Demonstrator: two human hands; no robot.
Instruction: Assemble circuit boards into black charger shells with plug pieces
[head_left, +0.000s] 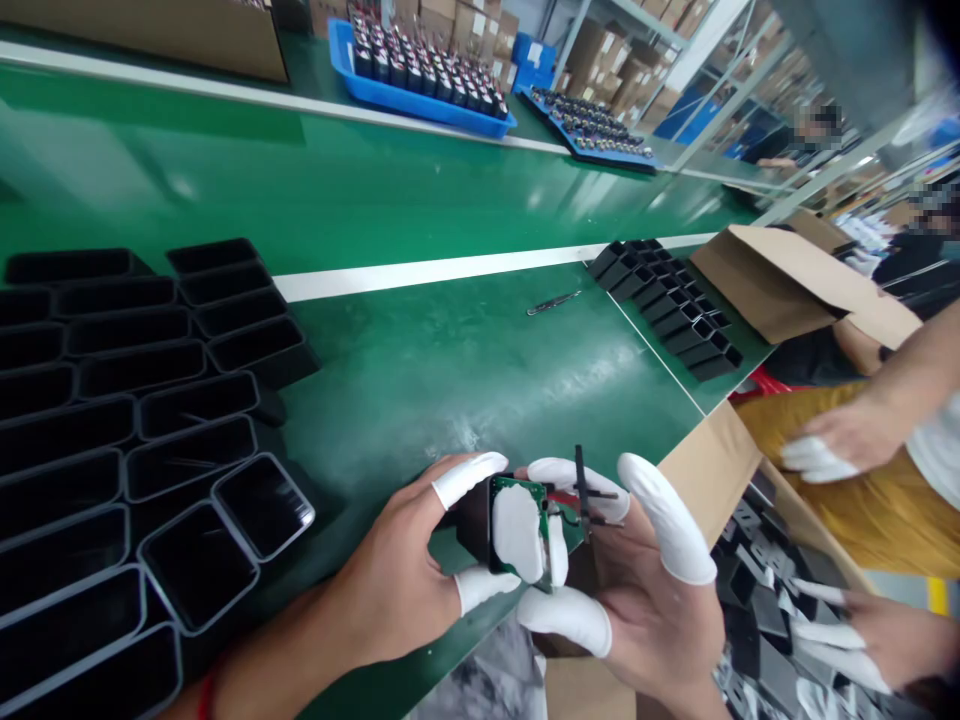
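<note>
My left hand (394, 565), with white finger cots on the thumb and a finger, grips a small black plastic case (474, 525) from its left side. At the mouth of the case sits a green circuit board (553, 588) with a smooth pale grey-white block (517, 532) on it. My right hand (649, 600), also in finger cots, pinches the board's right side between thumb and fingers, one finger raised apart. Red and black wires and a thin black bracket-like piece (580, 485) stick out there. How deep the board sits in the case is hidden.
Rows of open black cases (169, 385) stand at left; smaller ones (667, 300) stand at right. Tweezers (553, 303) lie on the green bench (420, 370). A carton (712, 450) of black parts is at right, beside a co-worker's hands (847, 440). Blue trays (427, 100) line the back.
</note>
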